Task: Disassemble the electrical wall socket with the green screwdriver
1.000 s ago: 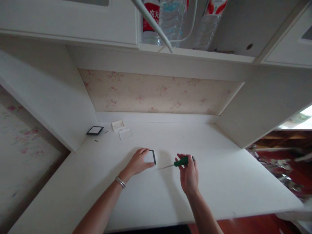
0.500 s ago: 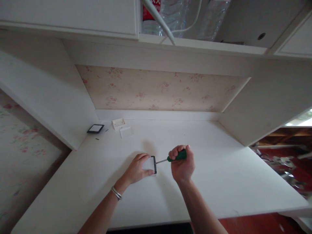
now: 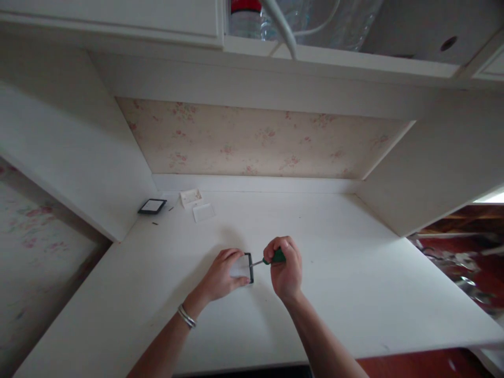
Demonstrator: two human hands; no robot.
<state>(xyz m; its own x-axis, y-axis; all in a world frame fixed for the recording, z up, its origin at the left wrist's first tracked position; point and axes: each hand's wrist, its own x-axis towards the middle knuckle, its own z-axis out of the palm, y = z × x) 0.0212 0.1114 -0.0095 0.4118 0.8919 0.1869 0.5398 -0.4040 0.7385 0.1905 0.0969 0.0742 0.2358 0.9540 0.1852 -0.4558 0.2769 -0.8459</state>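
Note:
A small white plate with a black frame [image 3: 244, 265] lies flat on the white desk [image 3: 354, 294]. My left hand [image 3: 221, 274] lies over its left part and pins it down, fingers curled round its edges. My right hand [image 3: 284, 268] is closed in a fist round the green handle of a screwdriver [image 3: 271, 259]. The thin metal shaft points left and its tip touches the right edge of the black frame. A silver bracelet sits on my left wrist.
At the back left of the desk lie a second black-framed plate [image 3: 151, 206], a white box part [image 3: 190, 198], a flat white cover [image 3: 203, 212] and two tiny dark screws. Water bottles [image 3: 252, 18] stand on the shelf overhead. Side panels wall in the desk.
My right hand has closed round the screwdriver and moved left, bringing the tip from the bare desk to the frame's right edge. My left hand stays on the plate.

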